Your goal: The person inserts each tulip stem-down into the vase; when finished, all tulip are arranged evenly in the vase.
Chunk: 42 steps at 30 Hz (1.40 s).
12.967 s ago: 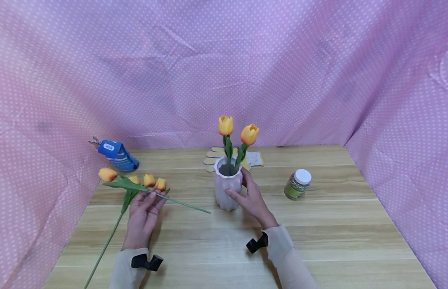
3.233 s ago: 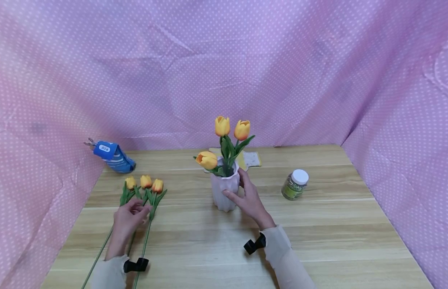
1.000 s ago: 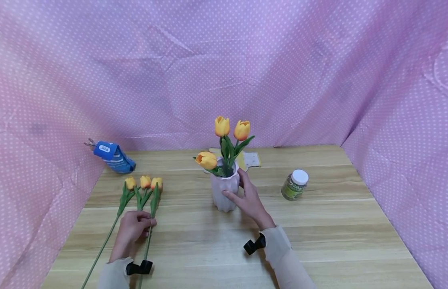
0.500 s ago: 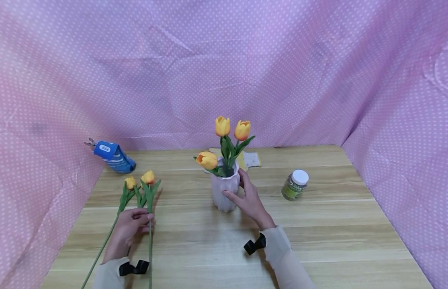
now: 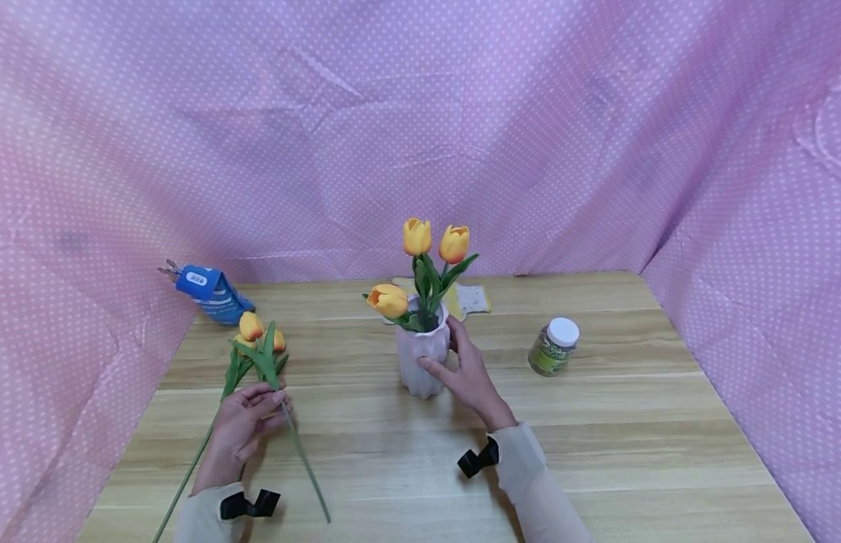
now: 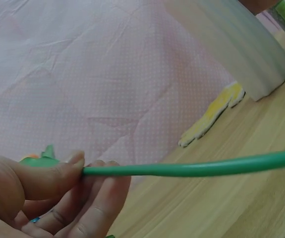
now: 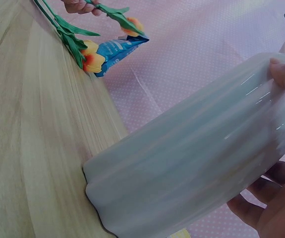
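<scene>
My left hand (image 5: 244,426) pinches the green stem (image 6: 197,169) of an orange-yellow tulip between thumb and fingers. That tulip's bloom (image 5: 251,326) tilts up and left, and its stem end slants toward the lower right, above the table. Beneath and behind it lie two more tulips, one bloom (image 5: 279,342) partly behind its leaves. My right hand (image 5: 471,377) grips the side of a white fluted vase (image 5: 418,366), thumb in front and fingers around the far side. Three tulips (image 5: 417,237) stand in the vase, one leaning left over its rim.
A blue packet (image 5: 219,298) with metal tips poking out stands at the back left. Behind the vase lies a yellow and white glove (image 5: 471,299), partly hidden. A white-lidded jar (image 5: 554,347) stands to the right on the wooden table (image 5: 630,422). Pink dotted cloth (image 5: 420,136) surrounds the table.
Thirteen seconds ago the vase held two tulips; a third now leans in it. My left hand has picked up another tulip and turned its stem end rightward. The right hand stays on the vase.
</scene>
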### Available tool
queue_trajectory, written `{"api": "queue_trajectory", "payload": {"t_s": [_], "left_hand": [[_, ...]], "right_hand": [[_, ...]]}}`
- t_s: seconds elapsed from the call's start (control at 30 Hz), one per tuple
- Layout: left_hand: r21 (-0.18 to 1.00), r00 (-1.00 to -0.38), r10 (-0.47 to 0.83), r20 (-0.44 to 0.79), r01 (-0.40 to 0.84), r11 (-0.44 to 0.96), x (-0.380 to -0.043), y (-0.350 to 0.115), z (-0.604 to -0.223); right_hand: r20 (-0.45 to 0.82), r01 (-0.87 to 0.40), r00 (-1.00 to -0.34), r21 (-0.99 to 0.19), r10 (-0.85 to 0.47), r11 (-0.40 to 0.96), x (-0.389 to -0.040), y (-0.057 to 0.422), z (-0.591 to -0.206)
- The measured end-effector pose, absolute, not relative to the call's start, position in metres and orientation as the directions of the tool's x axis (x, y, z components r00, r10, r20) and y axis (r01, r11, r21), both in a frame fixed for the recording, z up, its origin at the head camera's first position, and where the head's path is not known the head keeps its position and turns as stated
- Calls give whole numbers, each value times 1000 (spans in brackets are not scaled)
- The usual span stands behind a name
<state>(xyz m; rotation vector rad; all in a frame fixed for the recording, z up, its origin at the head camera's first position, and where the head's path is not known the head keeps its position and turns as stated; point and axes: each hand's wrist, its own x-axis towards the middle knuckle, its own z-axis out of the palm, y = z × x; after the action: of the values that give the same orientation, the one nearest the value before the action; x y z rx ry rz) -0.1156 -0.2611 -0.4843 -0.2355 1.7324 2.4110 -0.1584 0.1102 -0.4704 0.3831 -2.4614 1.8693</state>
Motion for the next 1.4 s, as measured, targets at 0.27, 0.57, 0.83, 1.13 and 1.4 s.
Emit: {"api": "queue_trajectory", "payload": {"t_s": [0.27,0.57,0.83,1.13,1.4], "left_hand": [[869,-990,59,-125,-138,-476,-115,-259,-487],[825,-995,54,-86,-102,-556,-113,-258,-490],[762,-996,84,-15,-66,-644,-116,-253,-495],[633,-988,124,93,-38,-773,-116,-247,-499],[539,-995,74,72,-24,-842,-117,-244,-495]], "right_hand": [[166,-208,-970,-945,-177,253,-159,110,-471],[170,-212,-969,-944,-179,252,-159,110,-470],[162,-204,-971,-946,-176,253,-158,111,-470],[167,-210,-970,-942,-176,261,-159,110,-471],[157,-199,-972,-945,-175,258,-158,110,-470]]}}
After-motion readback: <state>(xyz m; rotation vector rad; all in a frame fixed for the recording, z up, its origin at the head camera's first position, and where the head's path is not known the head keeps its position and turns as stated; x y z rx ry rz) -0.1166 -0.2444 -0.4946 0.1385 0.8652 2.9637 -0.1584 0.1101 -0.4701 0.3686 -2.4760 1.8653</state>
